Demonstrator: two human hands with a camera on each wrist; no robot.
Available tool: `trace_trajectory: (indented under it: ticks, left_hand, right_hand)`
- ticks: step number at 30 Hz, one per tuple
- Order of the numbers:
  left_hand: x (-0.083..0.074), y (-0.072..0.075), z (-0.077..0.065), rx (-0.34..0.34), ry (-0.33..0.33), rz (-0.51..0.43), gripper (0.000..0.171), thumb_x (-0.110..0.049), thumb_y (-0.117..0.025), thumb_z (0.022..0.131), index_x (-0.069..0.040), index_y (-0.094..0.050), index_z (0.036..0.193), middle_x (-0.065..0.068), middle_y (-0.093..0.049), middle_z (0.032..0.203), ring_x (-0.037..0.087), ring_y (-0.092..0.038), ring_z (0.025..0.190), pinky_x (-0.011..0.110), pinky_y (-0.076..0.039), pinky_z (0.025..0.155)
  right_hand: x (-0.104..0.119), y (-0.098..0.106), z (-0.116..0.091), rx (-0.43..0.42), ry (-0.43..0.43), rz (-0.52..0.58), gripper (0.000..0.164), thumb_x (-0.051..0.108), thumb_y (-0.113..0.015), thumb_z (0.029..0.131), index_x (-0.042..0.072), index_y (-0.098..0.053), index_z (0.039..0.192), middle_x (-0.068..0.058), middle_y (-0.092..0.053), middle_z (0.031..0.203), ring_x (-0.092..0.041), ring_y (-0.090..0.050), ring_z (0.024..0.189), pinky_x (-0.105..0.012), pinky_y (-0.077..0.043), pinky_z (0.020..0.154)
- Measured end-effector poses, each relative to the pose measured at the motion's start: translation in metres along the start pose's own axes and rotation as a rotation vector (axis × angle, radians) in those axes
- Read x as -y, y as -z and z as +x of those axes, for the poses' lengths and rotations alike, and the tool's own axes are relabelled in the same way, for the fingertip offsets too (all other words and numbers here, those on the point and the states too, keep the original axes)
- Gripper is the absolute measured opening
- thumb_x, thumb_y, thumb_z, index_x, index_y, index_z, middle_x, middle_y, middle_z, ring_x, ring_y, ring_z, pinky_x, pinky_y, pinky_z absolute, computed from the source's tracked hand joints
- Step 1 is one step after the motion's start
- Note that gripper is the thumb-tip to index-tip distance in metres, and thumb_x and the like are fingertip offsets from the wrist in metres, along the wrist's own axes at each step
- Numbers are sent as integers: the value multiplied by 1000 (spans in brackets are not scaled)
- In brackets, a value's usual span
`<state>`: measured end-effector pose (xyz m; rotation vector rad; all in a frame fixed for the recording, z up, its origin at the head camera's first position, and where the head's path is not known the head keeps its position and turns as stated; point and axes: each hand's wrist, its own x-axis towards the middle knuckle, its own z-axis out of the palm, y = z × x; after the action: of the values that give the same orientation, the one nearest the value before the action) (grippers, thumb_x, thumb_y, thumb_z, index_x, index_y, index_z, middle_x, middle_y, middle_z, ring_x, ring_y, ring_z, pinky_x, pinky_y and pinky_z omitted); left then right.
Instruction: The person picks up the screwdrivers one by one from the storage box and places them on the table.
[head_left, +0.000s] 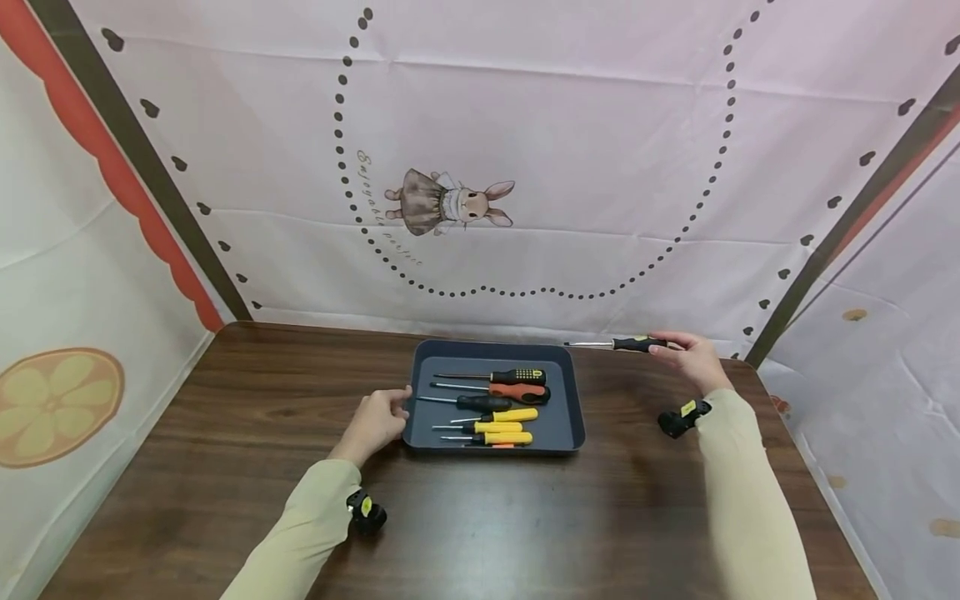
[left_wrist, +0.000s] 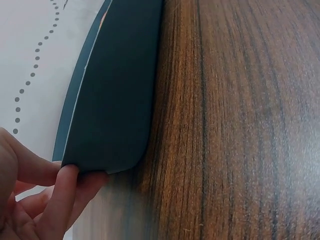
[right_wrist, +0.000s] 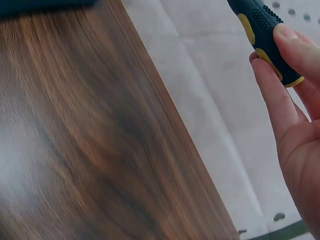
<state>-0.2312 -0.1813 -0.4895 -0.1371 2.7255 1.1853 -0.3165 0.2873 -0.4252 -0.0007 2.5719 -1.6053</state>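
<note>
Running out of the head view at the bottom, a wooden tabletop [head_left: 480, 525] spreads wide on both sides of a dark gray tray [head_left: 562, 417]. The left hand [head_left: 378, 419] pinches the tray's left rim, some fingertips hidden by its wall; the right hand [head_left: 692, 360], near the table's far edge, grips a black-and-yellow screwdriver [head_left: 637, 343] whose shaft is cropped from the right-wrist view. Beside the tray's yellow screwdrivers [head_left: 506, 427], an orange sliver [head_left: 504, 446] hides mostly behind the near wall.

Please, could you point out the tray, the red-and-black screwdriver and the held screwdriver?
Tray [head_left: 555, 427], head view: bare floor.
Red-and-black screwdriver [head_left: 512, 390], head view: handle.
Held screwdriver [right_wrist: 260, 34], right wrist view: handle.
</note>
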Motion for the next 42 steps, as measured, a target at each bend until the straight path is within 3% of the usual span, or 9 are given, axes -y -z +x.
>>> trace_trajectory:
  ticks: [3, 6, 12, 19, 24, 27, 33, 42]
  left_hand:
    - [1, 0, 0, -9, -17, 1, 52, 7, -52, 74, 3, -51, 126, 9, -63, 84, 14, -52, 64, 26, -43, 51]
    - [1, 1, -1, -11, -20, -6, 52, 8, -51, 74, 3, -51, 126, 10, -64, 85, 14, -52, 63, 26, -43, 51]
    - [0, 0, -1, 0, 2, -16, 52, 7, -50, 74, 4, -50, 126, 9, -63, 84, 13, -52, 62, 26, -44, 51]
    - [2, 2, -3, -11, 0, -19, 51, 7, -49, 75, 3, -51, 126, 9, -63, 83, 14, -55, 68, 25, -44, 50]
    - [0, 1, -2, -1, 9, -25, 53, 8, -49, 74, 3, -50, 127, 9, -64, 86, 15, -56, 71, 26, -43, 50]
    - [-1, 0, -2, 6, 19, -24, 53, 8, -50, 74, 2, -50, 127, 8, -63, 88, 15, -55, 71, 26, -43, 51]
    - [-4, 1, -3, 16, 20, -29, 54, 10, -50, 73, 4, -50, 127, 9, -62, 91, 16, -54, 73, 26, -41, 49]
    - [-4, -1, -2, 19, 8, -11, 51, 6, -54, 77, 3, -50, 127, 5, -53, 70, 14, -48, 57, 26, -42, 48]
  right_hand:
    - [-7, 7, -1, -23, -9, -37, 50, 35, -66, 80, 9, -58, 122, -17, -46, 131, 3, -54, 87, -43, -43, 91]
    - [-13, 12, -2, -28, -12, -42, 55, 33, -64, 83, 1, -51, 127, -21, -41, 133, 6, -52, 86, -45, -41, 93]
    - [-24, 20, -5, -40, -38, -90, 57, 30, -63, 84, -3, -48, 128, -19, -44, 129, 11, -52, 82, -23, -48, 79]
    - [-42, 16, -1, -47, -45, -77, 54, 26, -64, 84, -5, -50, 125, -22, -43, 129, 9, -47, 85, -20, -46, 77]
    - [-54, 10, 1, -66, -39, 43, 32, 17, -67, 82, 9, -65, 113, 1, -56, 106, 6, -47, 84, -15, -44, 72]
    - [-60, 5, 1, -67, -45, 138, 25, 11, -68, 80, 13, -69, 105, 16, -54, 91, 3, -51, 79, -16, -45, 69]
    - [-68, -1, 3, -37, -74, 197, 41, 6, -67, 80, -8, -56, 117, 16, -55, 87, 3, -54, 77, -16, -47, 70]
    - [-79, -7, 5, -78, -79, 190, 40, 5, -66, 80, -8, -57, 116, 18, -56, 87, 5, -51, 76, -13, -44, 67]
